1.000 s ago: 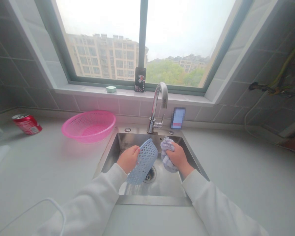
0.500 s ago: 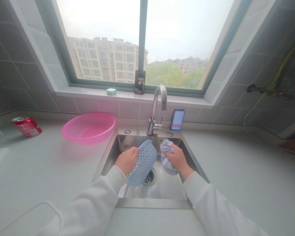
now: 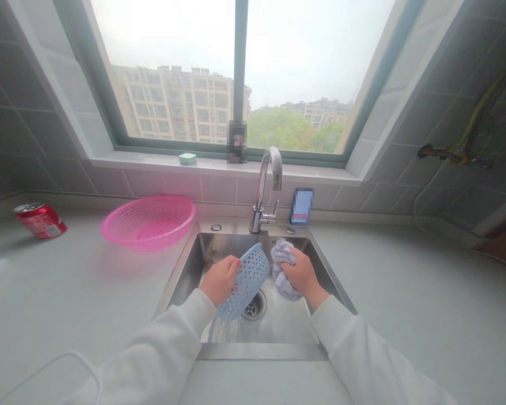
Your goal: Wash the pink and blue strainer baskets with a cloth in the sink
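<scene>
Blue basket (image 3: 249, 279) partly hides drain (image 3: 255, 305), faucet (image 3: 257, 218) standing behind.

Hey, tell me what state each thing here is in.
Blue basket: held tilted
Left hand: closed on the blue basket
Purplish cloth: bunched up
Right hand: gripping the purplish cloth
Faucet: no stream visible
Pink basket: open side up
Red can: opened or not, can't tell
Phone beside faucet: screen lit

The left arm (image 3: 164, 343) and right arm (image 3: 362, 343) reach forward, slanting inward (both sleeved in white to the wrist). The left hand (image 3: 220, 280) is closed in a grip, its thumb (image 3: 235, 262) uppermost; the right hand (image 3: 302, 273) is likewise clenched, angled inward. The hands are apart, roughly level.
</scene>
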A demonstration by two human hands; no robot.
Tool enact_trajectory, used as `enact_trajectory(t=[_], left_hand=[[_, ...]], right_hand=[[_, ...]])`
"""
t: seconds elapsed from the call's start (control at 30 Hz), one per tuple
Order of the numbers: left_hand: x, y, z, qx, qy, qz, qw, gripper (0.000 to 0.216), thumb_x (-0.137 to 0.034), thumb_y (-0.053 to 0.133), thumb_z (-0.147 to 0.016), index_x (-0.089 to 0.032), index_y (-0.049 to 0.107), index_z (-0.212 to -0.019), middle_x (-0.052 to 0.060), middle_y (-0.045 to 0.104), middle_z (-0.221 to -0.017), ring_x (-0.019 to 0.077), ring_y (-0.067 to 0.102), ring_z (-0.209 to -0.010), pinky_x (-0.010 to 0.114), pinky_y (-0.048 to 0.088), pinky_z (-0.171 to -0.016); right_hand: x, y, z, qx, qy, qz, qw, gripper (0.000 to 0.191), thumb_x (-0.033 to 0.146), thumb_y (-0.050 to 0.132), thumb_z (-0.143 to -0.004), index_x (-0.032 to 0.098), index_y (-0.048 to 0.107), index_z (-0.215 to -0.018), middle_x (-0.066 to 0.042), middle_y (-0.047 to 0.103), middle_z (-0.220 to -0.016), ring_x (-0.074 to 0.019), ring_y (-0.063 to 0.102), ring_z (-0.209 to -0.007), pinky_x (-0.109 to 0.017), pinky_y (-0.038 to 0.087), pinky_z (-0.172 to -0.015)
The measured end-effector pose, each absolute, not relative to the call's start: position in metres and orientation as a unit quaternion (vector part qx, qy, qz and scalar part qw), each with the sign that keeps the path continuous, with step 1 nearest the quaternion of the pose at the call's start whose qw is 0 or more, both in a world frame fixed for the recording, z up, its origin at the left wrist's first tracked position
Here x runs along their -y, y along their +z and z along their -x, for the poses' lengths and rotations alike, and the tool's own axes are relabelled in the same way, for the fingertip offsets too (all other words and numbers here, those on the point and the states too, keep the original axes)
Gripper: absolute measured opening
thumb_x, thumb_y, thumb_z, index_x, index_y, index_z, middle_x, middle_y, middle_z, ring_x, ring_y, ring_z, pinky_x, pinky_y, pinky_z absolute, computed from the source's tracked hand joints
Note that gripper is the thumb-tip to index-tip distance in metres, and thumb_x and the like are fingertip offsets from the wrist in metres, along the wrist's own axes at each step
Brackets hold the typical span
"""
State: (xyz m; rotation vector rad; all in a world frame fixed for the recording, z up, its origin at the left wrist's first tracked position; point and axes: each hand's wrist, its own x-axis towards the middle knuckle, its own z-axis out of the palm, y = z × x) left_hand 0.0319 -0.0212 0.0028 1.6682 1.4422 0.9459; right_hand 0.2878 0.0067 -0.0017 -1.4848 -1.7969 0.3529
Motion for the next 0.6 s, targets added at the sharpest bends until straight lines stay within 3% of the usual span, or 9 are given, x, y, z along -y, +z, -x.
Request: enact_trajectory(t=[0.1,0.23,0.47,0.6], left_hand=[[0.024,0.007,-0.035,-0.557,0.363,-0.664,0.344,0.034,-0.043,0.04,-0.097,-0.024,0.06,-0.078,0.0,0.061,-0.063,0.0208,0.06,-0.06,0.029,0.038,-0.059],[0.026,0.011,-0.038,-0.565,0.315,-0.7,0.301,0.035,-0.042,0.038,-0.1,-0.023,0.063,-0.085,0.002,0.064,-0.065,0.0221,0.064,-0.06,0.029,0.037,-0.062],[0.027,0.014,-0.04,-0.563,0.224,-0.758,0.243,0.039,-0.034,0.031,-0.106,-0.021,0.067,-0.105,0.005,0.074,-0.087,0.0205,0.07,-0.071,0.028,0.041,-0.068],[0.028,0.015,-0.042,-0.558,0.199,-0.774,0.225,0.038,-0.033,0.032,-0.107,-0.021,0.068,-0.106,0.007,0.076,-0.091,0.0232,0.072,-0.082,0.028,0.042,-0.071]], right_hand=[[0.007,0.003,-0.276,0.746,0.117,0.529,0.387,0.022,0.019,0.054,-0.072,0.024,0.069,-0.088,-0.006,0.071,-0.093,-0.0251,0.066,-0.09,-0.037,0.051,-0.084],[0.027,0.008,-0.257,0.82,0.119,0.454,0.328,0.011,0.02,0.062,-0.072,0.025,0.068,-0.079,-0.003,0.067,-0.087,-0.0204,0.062,-0.08,-0.028,0.048,-0.074],[0.015,0.007,-0.265,0.763,0.098,0.553,0.322,0.02,0.013,0.057,-0.076,0.022,0.069,-0.089,-0.007,0.069,-0.093,-0.023,0.064,-0.088,-0.032,0.049,-0.079],[0.027,0.007,-0.256,0.831,0.085,0.465,0.292,0.013,0.015,0.063,-0.074,0.023,0.068,-0.082,-0.004,0.066,-0.09,-0.0204,0.062,-0.08,-0.028,0.046,-0.072]])
